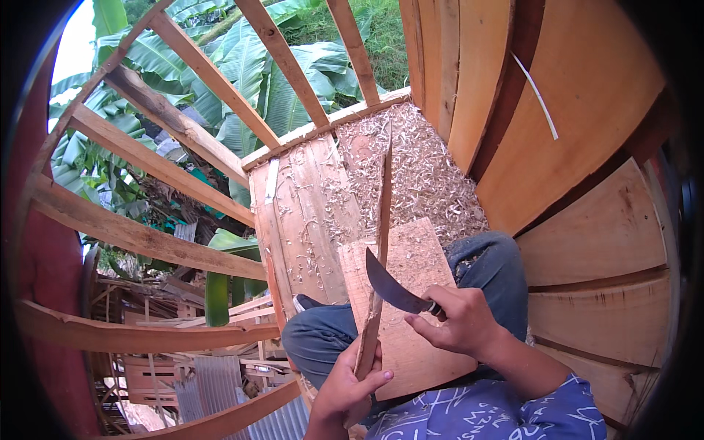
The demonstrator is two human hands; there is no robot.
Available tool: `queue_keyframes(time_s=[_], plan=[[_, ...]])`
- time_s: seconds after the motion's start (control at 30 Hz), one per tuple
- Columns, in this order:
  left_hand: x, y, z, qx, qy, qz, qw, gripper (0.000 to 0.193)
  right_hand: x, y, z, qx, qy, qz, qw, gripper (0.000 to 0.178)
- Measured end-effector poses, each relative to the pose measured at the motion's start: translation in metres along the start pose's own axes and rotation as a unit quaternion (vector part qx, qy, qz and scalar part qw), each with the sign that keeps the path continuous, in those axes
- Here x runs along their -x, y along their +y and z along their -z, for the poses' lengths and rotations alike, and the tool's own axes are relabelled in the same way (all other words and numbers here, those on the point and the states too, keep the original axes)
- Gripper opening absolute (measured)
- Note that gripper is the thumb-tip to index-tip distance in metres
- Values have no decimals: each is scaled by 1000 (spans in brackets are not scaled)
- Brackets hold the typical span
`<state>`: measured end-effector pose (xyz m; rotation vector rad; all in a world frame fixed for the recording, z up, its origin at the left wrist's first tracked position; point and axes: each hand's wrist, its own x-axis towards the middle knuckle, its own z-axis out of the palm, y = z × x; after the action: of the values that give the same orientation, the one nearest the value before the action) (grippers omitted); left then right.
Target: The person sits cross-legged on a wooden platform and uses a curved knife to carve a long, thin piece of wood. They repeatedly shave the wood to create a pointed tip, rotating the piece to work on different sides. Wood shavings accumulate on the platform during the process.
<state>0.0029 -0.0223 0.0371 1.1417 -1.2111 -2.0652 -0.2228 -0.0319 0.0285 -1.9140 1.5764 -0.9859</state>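
Observation:
My left hand (350,385) is closed around the lower part of a long, thin wooden strip (384,209), which points up and away from me. In my right hand (468,320) is a knife (396,287) with a dark curved blade, gripped by its handle. The blade crosses the strip, its tip reaching a little past the strip's left side; whether it touches the wood I cannot tell. A flat wooden board (418,337) rests across my lap under both, with some shavings on its far part. My fingers hide the strip's grip point and most of the knife handle.
Curly wood shavings (418,180) cover the plank floor (304,213) ahead. A slatted wooden railing (183,132) runs along the left and front, with banana leaves beyond. A plank wall (587,220) stands close on my right. Corrugated metal sheets (220,385) lie below the railing.

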Motion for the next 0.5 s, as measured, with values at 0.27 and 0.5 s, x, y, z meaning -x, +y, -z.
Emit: queue_keyframes(time_s=[0.27,0.5], plan=[[22,-1,0,17,30,55,998,43,11,-10,14,-25,-92,87,992,33],[33,1,-12,-22,48,34,998,50,10,-9,14,69,48,112,990,25]])
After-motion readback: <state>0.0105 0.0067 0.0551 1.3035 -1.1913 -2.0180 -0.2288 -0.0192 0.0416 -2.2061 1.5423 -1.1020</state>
